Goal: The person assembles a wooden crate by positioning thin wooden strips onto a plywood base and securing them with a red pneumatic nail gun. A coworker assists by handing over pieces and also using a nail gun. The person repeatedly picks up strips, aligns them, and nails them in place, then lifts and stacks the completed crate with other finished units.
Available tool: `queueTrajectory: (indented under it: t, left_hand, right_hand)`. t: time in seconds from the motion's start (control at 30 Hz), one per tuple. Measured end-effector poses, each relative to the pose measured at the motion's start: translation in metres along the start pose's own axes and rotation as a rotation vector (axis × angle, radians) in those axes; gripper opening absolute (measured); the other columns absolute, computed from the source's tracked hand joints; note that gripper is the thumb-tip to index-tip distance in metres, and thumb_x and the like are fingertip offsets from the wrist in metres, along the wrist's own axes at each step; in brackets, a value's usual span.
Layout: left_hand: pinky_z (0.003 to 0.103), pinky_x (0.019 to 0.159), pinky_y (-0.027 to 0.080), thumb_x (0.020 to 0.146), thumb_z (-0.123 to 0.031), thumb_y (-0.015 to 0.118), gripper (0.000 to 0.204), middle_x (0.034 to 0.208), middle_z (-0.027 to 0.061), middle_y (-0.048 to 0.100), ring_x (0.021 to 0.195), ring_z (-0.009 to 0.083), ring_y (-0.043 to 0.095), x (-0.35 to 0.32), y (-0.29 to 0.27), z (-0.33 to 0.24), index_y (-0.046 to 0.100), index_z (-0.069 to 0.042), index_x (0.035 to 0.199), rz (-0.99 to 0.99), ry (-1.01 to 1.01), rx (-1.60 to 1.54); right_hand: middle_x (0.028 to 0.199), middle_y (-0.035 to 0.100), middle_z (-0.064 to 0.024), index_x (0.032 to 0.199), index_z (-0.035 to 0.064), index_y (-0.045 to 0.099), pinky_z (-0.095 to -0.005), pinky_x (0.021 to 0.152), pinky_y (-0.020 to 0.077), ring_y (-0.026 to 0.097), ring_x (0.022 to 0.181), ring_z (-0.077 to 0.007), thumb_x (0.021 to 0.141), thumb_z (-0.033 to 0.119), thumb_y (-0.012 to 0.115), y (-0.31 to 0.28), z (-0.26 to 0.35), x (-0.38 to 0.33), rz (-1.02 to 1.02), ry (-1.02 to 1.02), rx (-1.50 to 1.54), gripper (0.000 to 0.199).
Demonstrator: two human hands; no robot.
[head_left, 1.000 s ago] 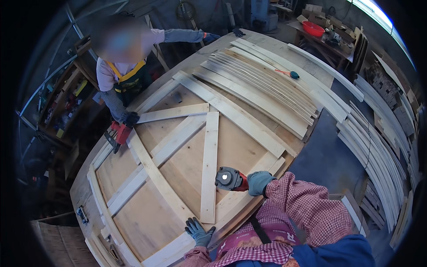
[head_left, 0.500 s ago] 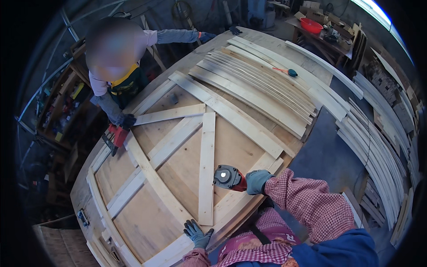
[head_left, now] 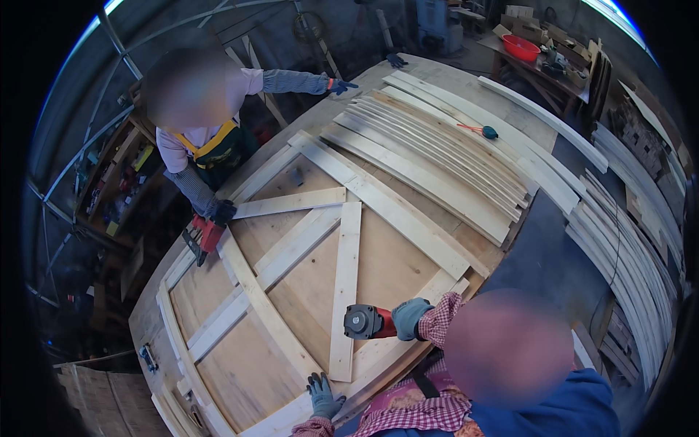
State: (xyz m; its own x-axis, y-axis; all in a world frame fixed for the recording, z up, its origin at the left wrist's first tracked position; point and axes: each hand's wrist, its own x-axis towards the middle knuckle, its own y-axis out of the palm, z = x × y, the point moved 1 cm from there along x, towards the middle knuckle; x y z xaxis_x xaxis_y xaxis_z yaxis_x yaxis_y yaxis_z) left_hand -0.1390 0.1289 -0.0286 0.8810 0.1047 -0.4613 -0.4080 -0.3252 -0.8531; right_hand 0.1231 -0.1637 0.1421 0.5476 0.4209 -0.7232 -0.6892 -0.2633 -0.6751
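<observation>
In my right hand (head_left: 411, 318) is a red and black nail gun (head_left: 369, 322), my gloved fingers closed round its handle. The tool's dark round head is over the near part of a short slanted board (head_left: 344, 291); whether it touches the wood I cannot tell. My left hand (head_left: 325, 397), also gloved, lies with fingers spread at the near end of a long pale board (head_left: 273, 309), beside the slanted board's end. These boards belong to a wooden frame with crossing braces, lying on a plywood sheet (head_left: 386, 255). A blurred patch covers part of my right forearm.
Across the frame a co-worker (head_left: 218, 149) holds another red and black nail gun (head_left: 206, 238). Loose slats (head_left: 437, 153) lie on the table's far right part, with a dark green bulb-shaped tool (head_left: 488, 132) on them. Long boards (head_left: 619, 255) are stacked at right.
My right hand has brought the nail gun left and nearer to me, from beside the slanted board to over it. My left hand keeps its place. The whole view has shifted slightly.
</observation>
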Motion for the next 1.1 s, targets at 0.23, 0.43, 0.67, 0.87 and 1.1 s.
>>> queueTrajectory:
  t: [0.23,0.43,0.67,0.87,1.1]
  left_hand:
    - [0.055,0.115,0.003,0.064,-0.042,0.077,0.12,0.152,0.0316,0.0,0.141,0.0498,-0.002,-0.004,0.009,-0.008,0.004,0.001,0.149,-0.006,-0.056,0.031]
    - [0.055,0.115,0.004,0.064,-0.041,0.078,0.118,0.152,0.032,0.003,0.14,0.0505,0.001,0.009,0.008,-0.017,0.008,0.001,0.149,-0.055,0.058,0.02]
    - [0.055,0.115,0.004,0.063,-0.038,0.079,0.117,0.153,0.0303,0.002,0.141,0.0499,0.001,-0.009,0.01,0.0,0.009,-0.002,0.15,-0.091,0.001,-0.022]
    - [0.055,0.115,0.005,0.064,-0.038,0.078,0.115,0.153,0.0296,0.004,0.141,0.048,0.003,-0.002,0.01,-0.007,0.01,-0.003,0.15,-0.13,0.045,-0.045]
    - [0.051,0.116,0.011,0.071,-0.022,0.07,0.092,0.153,0.0245,0.015,0.141,0.0451,0.011,-0.007,0.017,0.019,0.023,-0.007,0.148,-0.198,0.103,-0.299]
  right_hand:
    - [0.101,0.07,-0.0115,0.104,0.0074,0.07,-0.0446,0.073,0.0531,0.068,0.093,-0.0276,0.071,0.019,0.062,-0.002,0.009,0.001,-0.002,-0.039,-0.061,0.036]
    - [0.101,0.07,-0.0119,0.103,0.0074,0.07,-0.0444,0.071,0.0531,0.068,0.093,-0.0274,0.071,0.019,0.062,0.002,-0.008,-0.012,-0.045,0.054,-0.006,0.035]
    - [0.099,0.071,-0.0119,0.102,0.0072,0.071,-0.0453,0.07,0.053,0.069,0.091,-0.0276,0.07,0.018,0.062,0.004,0.019,0.005,-0.024,-0.018,-0.068,0.035]
    - [0.101,0.07,-0.0132,0.104,0.0059,0.07,-0.0438,0.074,0.0542,0.069,0.092,-0.0284,0.075,0.019,0.059,-0.009,0.02,-0.017,-0.014,-0.006,-0.129,0.034]
    - [0.101,0.069,-0.0167,0.1,0.0041,0.07,-0.0403,0.082,0.0528,0.067,0.095,-0.0293,0.073,0.022,0.06,-0.006,0.026,-0.004,0.001,0.053,-0.128,0.034]
